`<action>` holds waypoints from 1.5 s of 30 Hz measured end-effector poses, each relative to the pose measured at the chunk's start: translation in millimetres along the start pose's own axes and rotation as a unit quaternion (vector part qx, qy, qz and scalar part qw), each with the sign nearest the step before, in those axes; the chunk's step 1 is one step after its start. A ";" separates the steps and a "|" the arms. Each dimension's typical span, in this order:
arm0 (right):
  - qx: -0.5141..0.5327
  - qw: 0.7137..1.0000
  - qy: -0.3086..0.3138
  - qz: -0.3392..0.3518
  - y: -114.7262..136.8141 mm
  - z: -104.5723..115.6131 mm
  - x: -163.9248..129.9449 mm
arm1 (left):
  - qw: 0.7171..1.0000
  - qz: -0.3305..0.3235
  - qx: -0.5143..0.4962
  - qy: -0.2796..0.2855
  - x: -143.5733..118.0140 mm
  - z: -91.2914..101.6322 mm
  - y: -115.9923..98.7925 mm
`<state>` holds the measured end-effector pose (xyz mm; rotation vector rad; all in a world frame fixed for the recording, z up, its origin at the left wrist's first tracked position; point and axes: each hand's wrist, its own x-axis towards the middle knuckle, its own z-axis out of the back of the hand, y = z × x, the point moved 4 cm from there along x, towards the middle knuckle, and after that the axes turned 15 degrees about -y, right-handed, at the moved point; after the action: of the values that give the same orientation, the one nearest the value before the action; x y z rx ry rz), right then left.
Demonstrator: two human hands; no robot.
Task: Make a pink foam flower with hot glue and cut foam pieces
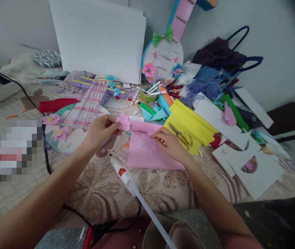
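Glue gun: the glue gun (120,170) lies nearest the camera on the patterned cloth (95,193), its clear stick running back toward the person and its tip aimed at the pink sheet.
Left hand: the left hand (101,130) is closed in a pinch on a small pink paper flower (124,121), held just above the cloth.
Right hand: the right hand (170,143) rests on the pink sheet (147,152), fingers curled down onto a crumpled patch near its upper edge; whether it grips any scrap there cannot be told.
Key relation: the flower sits just left of the sheet's upper left corner, so the left hand is the nearer one; the sheet's long axis runs left to right in front of the person.
Scissors: the scissors (182,137) lie on a yellow sheet (191,126), just beyond the right hand.
Round board: a decorated round board (66,133) with pink flowers lies left of the left hand.
Containers: a dark blue bag (225,69) at the far right edge holds dark cloth; blue yarn (202,90) spills beside it.
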<state>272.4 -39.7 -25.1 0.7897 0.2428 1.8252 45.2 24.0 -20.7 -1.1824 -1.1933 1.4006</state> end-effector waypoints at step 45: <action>0.058 0.996 -0.062 -0.003 7.9 -18.4 0.3 | 0.915 -0.239 0.324 0.024 3.9 3.2 14.8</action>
<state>255.0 -38.9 -34.9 0.9782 0.2727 1.7605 40.7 26.0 -35.6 -0.4151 -0.8011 1.2289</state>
